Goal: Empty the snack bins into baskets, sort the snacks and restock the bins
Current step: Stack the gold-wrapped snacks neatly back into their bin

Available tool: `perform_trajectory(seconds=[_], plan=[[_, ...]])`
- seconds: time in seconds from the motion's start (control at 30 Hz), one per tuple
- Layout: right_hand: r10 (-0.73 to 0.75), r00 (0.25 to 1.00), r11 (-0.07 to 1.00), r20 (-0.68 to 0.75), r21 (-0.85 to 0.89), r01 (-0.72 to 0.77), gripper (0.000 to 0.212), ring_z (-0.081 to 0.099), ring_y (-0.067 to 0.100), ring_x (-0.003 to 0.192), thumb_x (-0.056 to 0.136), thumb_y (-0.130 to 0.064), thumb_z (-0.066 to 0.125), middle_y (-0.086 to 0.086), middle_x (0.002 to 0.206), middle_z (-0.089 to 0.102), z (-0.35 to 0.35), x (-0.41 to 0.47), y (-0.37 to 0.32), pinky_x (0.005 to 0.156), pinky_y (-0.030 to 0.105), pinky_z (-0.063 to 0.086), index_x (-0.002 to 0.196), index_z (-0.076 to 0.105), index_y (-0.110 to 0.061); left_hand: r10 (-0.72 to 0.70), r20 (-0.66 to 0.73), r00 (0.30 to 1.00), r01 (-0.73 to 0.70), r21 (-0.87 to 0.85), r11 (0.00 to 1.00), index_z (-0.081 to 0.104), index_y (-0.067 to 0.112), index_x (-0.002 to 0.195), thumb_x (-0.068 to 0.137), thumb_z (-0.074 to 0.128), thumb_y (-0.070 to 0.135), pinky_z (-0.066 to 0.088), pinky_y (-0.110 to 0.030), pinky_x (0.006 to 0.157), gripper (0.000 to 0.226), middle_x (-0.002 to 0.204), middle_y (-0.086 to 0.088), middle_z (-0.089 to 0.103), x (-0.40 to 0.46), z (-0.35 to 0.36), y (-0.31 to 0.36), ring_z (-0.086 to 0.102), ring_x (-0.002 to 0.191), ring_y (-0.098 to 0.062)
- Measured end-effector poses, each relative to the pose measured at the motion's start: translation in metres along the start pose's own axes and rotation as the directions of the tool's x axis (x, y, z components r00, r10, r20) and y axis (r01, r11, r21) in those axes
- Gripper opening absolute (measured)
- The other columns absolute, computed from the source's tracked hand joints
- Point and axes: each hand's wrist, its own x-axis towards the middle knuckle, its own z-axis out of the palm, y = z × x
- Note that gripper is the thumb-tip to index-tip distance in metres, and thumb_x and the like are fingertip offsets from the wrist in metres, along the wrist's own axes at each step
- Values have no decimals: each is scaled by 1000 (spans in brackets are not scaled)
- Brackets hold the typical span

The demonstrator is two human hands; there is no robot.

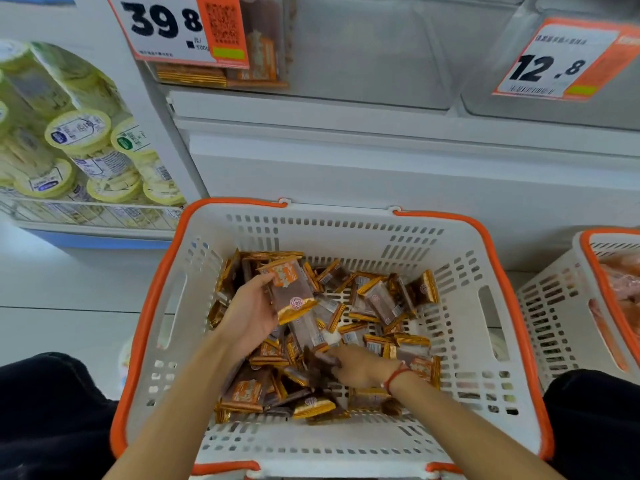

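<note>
A white basket with an orange rim (162,271) stands on the floor in front of me, holding several brown snack packets with orange-gold ends (381,303). My left hand (247,311) holds a small stack of these packets (292,292) above the pile. My right hand (360,367), with a red string at the wrist, reaches into the pile and grips a dark packet (318,363), blurred by motion. Above, a clear shelf bin (363,64) under the 39.8 price tag (162,26) holds a few of the same packets (221,76) at its left end.
A second white and orange basket (561,306) with pinkish packets stands at the right. A clear bin with a 12.8 tag (554,60) sits at the upper right. Tubs with yellow lids (79,133) fill a rack at the left. My dark-clad knees flank the basket.
</note>
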Motion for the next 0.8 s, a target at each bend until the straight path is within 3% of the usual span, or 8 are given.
perform_trajectory(seconds=[0.1,0.2,0.3,0.5,0.6,0.67,0.73,0.8], plan=[[18,995,923,-100,384,21,8,56,10,74,101,-20,44,-1,90,57,-36,-16,-2,60,18,45,96,49,-17,-2,43,999,1,23,1000,53,9,133,98,45,10,52,-43,95,36,129,-15,62,2,8,5,60,117,-32],[14,990,690,-144,717,94,26,68,26,96,101,-17,45,8,122,57,-73,-37,5,85,34,56,127,49,-12,42,17,999,-45,190,981,56,12,129,96,50,2,57,-35,84,36,120,-11,68,3,18,15,65,108,-26],[-111,971,492,-213,837,240,37,65,32,108,98,-8,51,16,128,61,-98,-61,5,101,46,48,134,49,-16,95,5,995,-90,379,921,56,12,127,91,58,-2,54,-30,81,39,108,-8,73,2,23,30,69,100,-21],[-115,899,472,-422,773,424,41,67,30,105,90,-10,64,16,116,68,-116,-86,-16,96,40,52,129,51,-11,214,-195,957,-10,717,697,54,17,118,82,74,13,46,-24,66,41,110,1,63,-4,32,48,60,90,-13],[-61,818,468,-573,707,530,40,69,25,99,89,-17,66,11,116,69,-118,-95,-28,93,35,53,127,54,-18,236,-197,952,-60,632,772,69,13,108,79,77,23,47,-24,69,32,101,-2,72,-5,29,47,65,93,-18],[-15,651,614,-759,507,605,33,67,11,97,90,-23,67,-1,116,68,-114,-97,-40,86,22,53,121,59,-28,177,-176,968,-60,523,850,70,14,108,81,74,32,45,-26,74,33,100,-4,73,-9,30,44,64,95,-18],[-72,496,702,-865,309,642,30,60,3,94,93,-25,62,-13,117,62,-105,-98,-54,77,9,47,120,58,-36,105,-149,983,-33,419,907,70,18,106,84,70,37,43,-28,78,29,98,-4,73,-8,35,39,61,97,-18],[-226,463,803,-857,106,587,35,49,0,103,97,-32,53,-16,125,53,-91,-94,-64,80,2,39,131,51,-40,88,-93,992,-54,319,946,69,18,104,89,64,36,43,-29,82,25,83,-1,70,-10,42,33,60,90,-17]])
